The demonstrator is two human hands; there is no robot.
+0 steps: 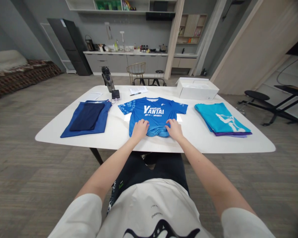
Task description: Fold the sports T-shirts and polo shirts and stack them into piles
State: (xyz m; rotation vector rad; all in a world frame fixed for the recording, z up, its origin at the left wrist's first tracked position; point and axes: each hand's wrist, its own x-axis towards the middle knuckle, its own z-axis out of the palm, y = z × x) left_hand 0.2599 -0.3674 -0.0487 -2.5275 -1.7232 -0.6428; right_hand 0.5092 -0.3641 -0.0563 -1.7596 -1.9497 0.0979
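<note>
Blue T-shirt [155, 112] runs lengthwise, collar away, left hand [140, 129] and right hand [174, 129] spread flat.

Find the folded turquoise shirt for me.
In the head view, the folded turquoise shirt lies on the right of the white table, on a purple garment, right of the blue Yantai T-shirt.

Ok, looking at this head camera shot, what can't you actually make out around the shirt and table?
In the head view:
Part of the blue shirt near its lower edge: covered by the left hand and right hand.
Purple cloth: mostly covered by the teal shirt.
Sheet of paper: print too small to read.
</note>
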